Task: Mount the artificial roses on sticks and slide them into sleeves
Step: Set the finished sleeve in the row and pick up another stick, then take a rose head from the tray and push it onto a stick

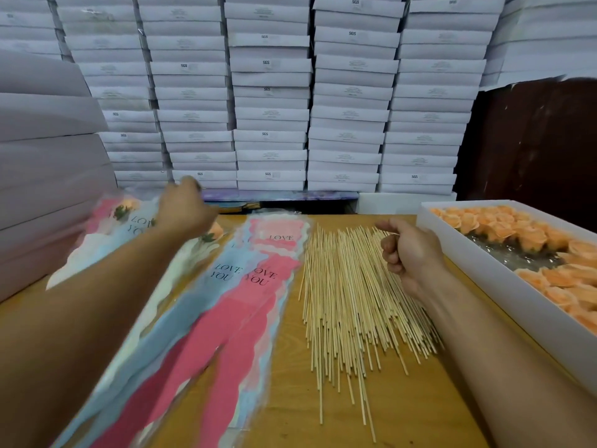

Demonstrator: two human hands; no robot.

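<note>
A pile of thin wooden sticks (349, 299) lies on the wooden table (290, 399) in the middle. To its left is a stack of pink and blue "LOVE YOU" sleeves (245, 286). Peach artificial roses (529, 240) fill a white tray (484, 266) on the right. My left hand (185, 208) reaches far left over blurred sleeved roses (122, 221); its fingers are hidden behind the hand. My right hand (407, 250) hovers with curled fingers over the far ends of the sticks, thumb against forefinger, and no stick is seen lifted.
Tall stacks of white flat boxes (271, 92) form a wall behind the table. More pale boxes (42, 156) are piled at the left edge. A dark brown panel (533, 140) stands at the back right.
</note>
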